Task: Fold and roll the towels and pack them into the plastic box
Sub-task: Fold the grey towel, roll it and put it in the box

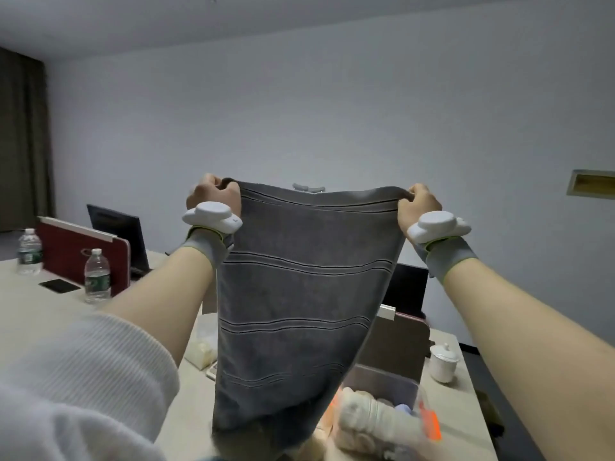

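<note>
Hanging full length between both raised hands, the grey towel (296, 294) is spread flat in the air above the table (43, 314), its ribbed stripe bands running crosswise. The left hand (213, 196) grips the towel's upper left corner with curled fingers; the right hand (418, 202) pinches the upper right corner likewise. Each wrist carries a white sensor unit over a grey wrist strap; the left forearm emerges from a white ribbed sleeve (83, 387).

The towel's lower edge reaches down near the table surface, and where exactly it ends is hidden. Just right of that edge stands the clear plastic box (399, 414) with an orange latch, holding rolled cream towels (366, 417); a small lilac item beside them is too blurred to identify.

Noted on the table: two water bottles (97, 276) at left, a dark phone (60, 285) lying between them, a red case (83, 254) standing behind them, a black monitor (118, 232) further back, and a white lidded cup (444, 362) at right.
</note>
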`<state>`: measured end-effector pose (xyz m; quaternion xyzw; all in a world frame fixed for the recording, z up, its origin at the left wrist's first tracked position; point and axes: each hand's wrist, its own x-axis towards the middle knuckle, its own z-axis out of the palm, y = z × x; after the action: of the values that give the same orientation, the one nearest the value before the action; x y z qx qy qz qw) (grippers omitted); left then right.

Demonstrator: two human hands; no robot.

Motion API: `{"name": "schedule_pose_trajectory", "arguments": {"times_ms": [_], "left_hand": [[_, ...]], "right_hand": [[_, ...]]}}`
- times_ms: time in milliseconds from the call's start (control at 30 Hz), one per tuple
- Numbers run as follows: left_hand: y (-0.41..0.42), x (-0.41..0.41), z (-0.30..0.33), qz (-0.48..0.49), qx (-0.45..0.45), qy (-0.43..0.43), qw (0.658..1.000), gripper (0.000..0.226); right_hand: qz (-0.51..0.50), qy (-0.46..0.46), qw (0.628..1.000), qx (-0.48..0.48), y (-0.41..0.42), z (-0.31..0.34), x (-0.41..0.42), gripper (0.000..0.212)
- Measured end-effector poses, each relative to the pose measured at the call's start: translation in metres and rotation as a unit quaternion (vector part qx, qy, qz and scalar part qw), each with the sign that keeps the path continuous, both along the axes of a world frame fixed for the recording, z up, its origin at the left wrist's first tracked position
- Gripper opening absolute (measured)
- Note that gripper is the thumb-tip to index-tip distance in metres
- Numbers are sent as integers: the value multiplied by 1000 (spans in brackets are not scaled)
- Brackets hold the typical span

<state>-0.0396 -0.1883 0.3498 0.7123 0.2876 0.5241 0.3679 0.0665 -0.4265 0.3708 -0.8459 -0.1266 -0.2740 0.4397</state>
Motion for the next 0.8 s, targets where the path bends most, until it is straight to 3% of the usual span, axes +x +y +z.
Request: {"name": "schedule_pose_trajectory", "arguments": {"times_ms": [200, 433, 633, 800], "left_hand": [[-19, -36, -13, 40, 18, 71, 997, 32], [-20, -31, 20, 50, 90, 59, 993, 32], [22, -10, 61, 32, 117, 43, 992, 30], [64, 11, 81, 31, 136, 72, 988, 30]], "right_hand": [[38, 19, 998, -36, -3, -13, -23, 37], [56, -43, 996, -62, 27, 11, -34, 35], [64, -38, 992, -102, 66, 48, -7, 37], [50, -65, 994, -67, 105, 65, 17, 34]]}}
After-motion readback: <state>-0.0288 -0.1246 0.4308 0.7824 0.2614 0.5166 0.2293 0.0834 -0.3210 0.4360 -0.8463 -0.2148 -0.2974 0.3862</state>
